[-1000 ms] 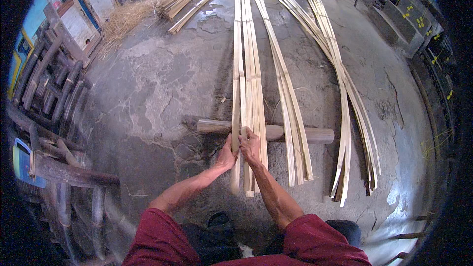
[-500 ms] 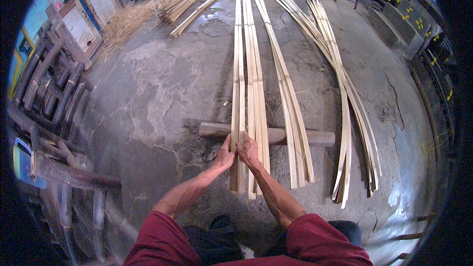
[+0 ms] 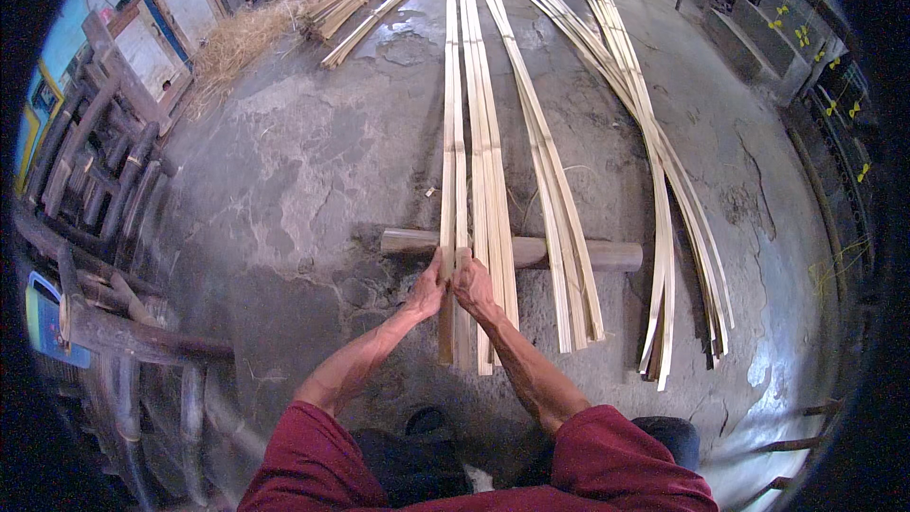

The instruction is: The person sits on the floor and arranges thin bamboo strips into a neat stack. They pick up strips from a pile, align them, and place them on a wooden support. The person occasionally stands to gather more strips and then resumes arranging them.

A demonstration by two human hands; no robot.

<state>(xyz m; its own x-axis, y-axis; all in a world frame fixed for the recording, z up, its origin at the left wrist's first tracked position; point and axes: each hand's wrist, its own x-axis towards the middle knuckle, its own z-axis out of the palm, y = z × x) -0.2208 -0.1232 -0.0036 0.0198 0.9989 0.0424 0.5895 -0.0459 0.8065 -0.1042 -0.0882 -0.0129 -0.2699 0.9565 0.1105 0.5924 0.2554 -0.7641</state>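
Two pale strips (image 3: 447, 180) have their near ends toward six o'clock, just my side of my hands. My left hand (image 3: 429, 290) grips the left strip, my right hand (image 3: 473, 286) the right one. Beyond, a log (image 3: 406, 242) lies crosswise, roughly nine to three. The strips' long axis crosses above it, far ends pointing to twelve.

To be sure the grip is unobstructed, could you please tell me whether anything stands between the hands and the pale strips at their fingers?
Nothing visible does: the left hand and right hand are directly on the pale strips. The brown pole crosses beneath the strips.
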